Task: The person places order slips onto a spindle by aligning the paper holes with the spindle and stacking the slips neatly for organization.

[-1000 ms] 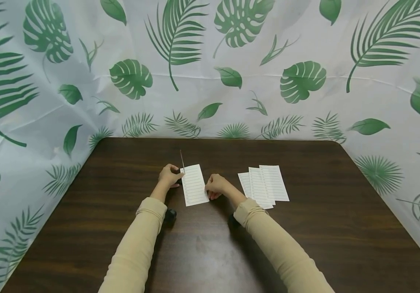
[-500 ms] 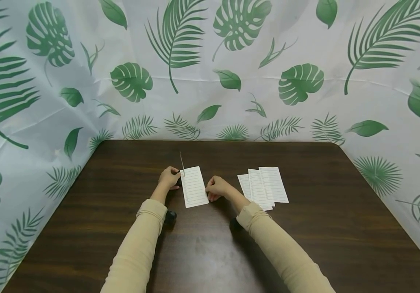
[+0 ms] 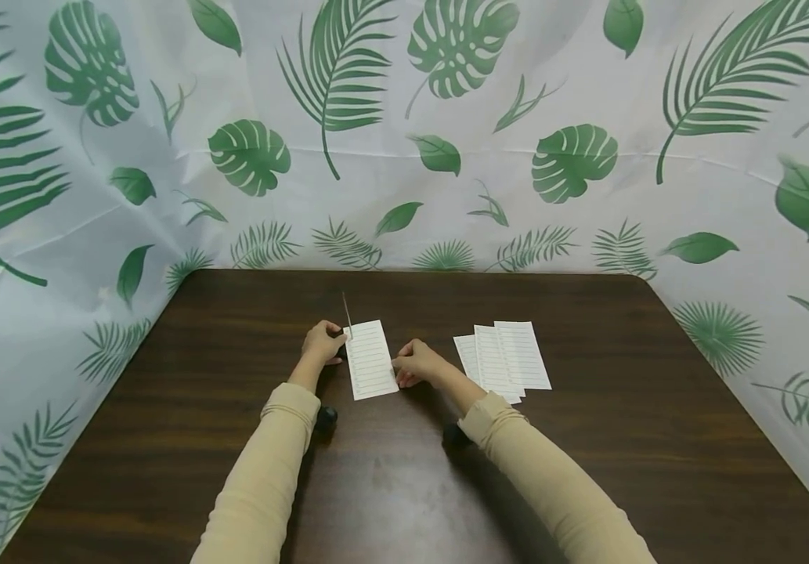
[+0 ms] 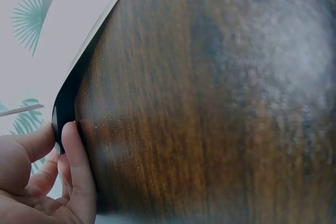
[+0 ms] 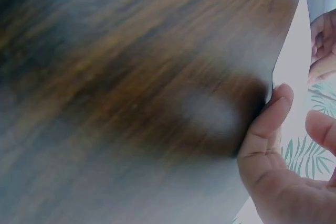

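Observation:
A white lined card (image 3: 370,360) lies in front of me in the head view, tilted slightly. At its upper left edge my left hand (image 3: 321,342) holds a black clip-like piece (image 4: 64,119) between thumb and finger, as the left wrist view shows. A thin metal rod (image 3: 347,315) stands up there; its foot is too small to make out. At the card's right edge is my right hand (image 3: 418,364). In the right wrist view a fingertip (image 5: 281,98) touches the card's edge, while the thumb is spread apart from it.
Several overlapping lined cards (image 3: 506,360) lie to the right of my right hand. The dark wooden table (image 3: 623,439) reaches back to a white curtain (image 3: 376,188) with green leaves. A black wrist device (image 3: 455,435) sits under my right cuff.
The view shifts slightly. Both hands stay in almost the same place at the card's edges, and the stack at the right has not moved.

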Motion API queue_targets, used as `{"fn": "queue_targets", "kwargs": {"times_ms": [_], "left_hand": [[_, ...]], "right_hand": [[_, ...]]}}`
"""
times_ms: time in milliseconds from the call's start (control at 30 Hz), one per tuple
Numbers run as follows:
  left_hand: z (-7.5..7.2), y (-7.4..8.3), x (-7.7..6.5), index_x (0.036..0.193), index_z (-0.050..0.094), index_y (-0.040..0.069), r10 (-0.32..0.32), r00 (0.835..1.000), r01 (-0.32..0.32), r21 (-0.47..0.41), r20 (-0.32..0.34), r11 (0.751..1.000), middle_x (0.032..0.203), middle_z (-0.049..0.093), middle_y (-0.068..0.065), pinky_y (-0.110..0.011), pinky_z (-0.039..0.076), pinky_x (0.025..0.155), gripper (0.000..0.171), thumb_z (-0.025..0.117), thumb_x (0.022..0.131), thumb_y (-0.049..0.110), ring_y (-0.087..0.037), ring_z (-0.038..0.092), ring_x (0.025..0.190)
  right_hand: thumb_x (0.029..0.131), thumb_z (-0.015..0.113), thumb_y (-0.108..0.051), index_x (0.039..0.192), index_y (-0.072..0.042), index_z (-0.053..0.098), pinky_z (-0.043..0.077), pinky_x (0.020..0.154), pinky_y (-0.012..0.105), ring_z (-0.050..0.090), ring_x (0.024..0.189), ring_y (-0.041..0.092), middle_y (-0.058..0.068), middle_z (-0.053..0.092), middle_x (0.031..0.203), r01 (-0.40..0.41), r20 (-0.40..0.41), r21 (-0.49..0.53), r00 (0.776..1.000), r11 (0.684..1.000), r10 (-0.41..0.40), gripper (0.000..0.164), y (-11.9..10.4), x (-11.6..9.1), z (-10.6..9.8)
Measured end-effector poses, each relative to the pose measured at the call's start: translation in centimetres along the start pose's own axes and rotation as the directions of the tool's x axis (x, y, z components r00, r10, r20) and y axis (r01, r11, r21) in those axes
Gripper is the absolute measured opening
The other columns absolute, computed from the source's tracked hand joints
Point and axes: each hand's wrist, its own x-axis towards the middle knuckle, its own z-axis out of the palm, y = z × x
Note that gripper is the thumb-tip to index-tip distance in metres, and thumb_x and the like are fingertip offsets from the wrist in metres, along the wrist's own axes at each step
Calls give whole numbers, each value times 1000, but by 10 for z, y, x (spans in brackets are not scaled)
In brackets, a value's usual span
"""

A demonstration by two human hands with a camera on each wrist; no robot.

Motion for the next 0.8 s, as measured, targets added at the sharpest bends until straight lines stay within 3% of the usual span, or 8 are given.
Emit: {"fn": "queue_targets", "kwargs": {"times_ms": [33, 167, 233, 367, 467, 533, 700, 800], "left_hand": [[0, 1, -1, 118, 51, 1, 7, 1000, -7, 9, -3, 1000, 129, 45, -25, -15, 53, 48, 28, 57, 94, 15, -11, 49, 55], [4, 0, 5, 117, 51, 2, -11, 1000, 11, 37, -6, 999, 128, 46, -25, -21, 57, 51, 27, 57, 94, 14, -14, 54, 56], [5, -3, 13, 118, 52, 4, -8, 1000, 8, 29, -7, 1000, 129, 46, -22, -24, 59, 55, 27, 57, 93, 15, -17, 58, 60], [23, -51, 78, 112, 55, 10, 77, 996, -76, 16, -41, 997, 122, 48, -22, -24, 58, 51, 28, 62, 91, 26, -21, 60, 61], [34, -77, 113, 109, 55, 11, 105, 992, -103, 35, -63, 994, 117, 49, -25, -25, 56, 47, 31, 65, 89, 32, -26, 59, 63], [31, -67, 100, 112, 55, 10, 85, 995, -83, 41, -48, 996, 119, 49, -24, -26, 58, 50, 31, 64, 89, 30, -28, 60, 69], [9, -15, 22, 118, 52, 3, 27, 999, -26, 53, -25, 998, 127, 46, -27, -24, 59, 55, 29, 58, 94, 17, -24, 61, 67], [3, -3, 2, 118, 50, 1, 41, 999, -40, 57, -24, 998, 129, 45, -28, -19, 56, 54, 28, 56, 95, 16, -17, 57, 61]], "right_hand": [[92, 59, -22, 104, 1, 40, 58, 54, 31, 67, 58, 22, 15, 68, 69, 20, 15, 6, 1000, 1000, -20, 33, 13, 11, -2], [92, 59, -25, 104, 0, 43, 58, 55, 32, 66, 59, 22, 15, 68, 70, -28, 33, -18, 999, 999, 29, 31, 4, 5, -4], [94, 55, -20, 110, 2, 45, 59, 63, 34, 66, 63, 23, 20, 68, 79, -75, 8, -54, 997, 996, 75, 29, -28, -20, 0], [97, 47, -10, 116, 11, 44, 59, 74, 38, 65, 67, 23, 28, 65, 88, -109, -14, -84, 994, 990, 108, 28, -75, -57, 4], [97, 45, -6, 115, 14, 44, 59, 75, 37, 61, 63, 18, 25, 64, 83, -107, 4, -53, 994, 993, 107, 27, -91, -72, 1], [97, 45, -7, 114, 13, 46, 59, 73, 35, 60, 62, 16, 22, 64, 81, -100, 8, -30, 995, 995, 101, 27, -93, -76, -1], [95, 48, -11, 111, 11, 49, 59, 68, 30, 62, 62, 14, 18, 65, 77, -38, -3, -13, 999, 999, 38, 26, -83, -71, -11], [95, 49, -10, 110, 9, 50, 58, 67, 28, 60, 61, 11, 16, 66, 78, -32, -19, -2, 999, 999, 32, 25, -81, -71, -18]]}}
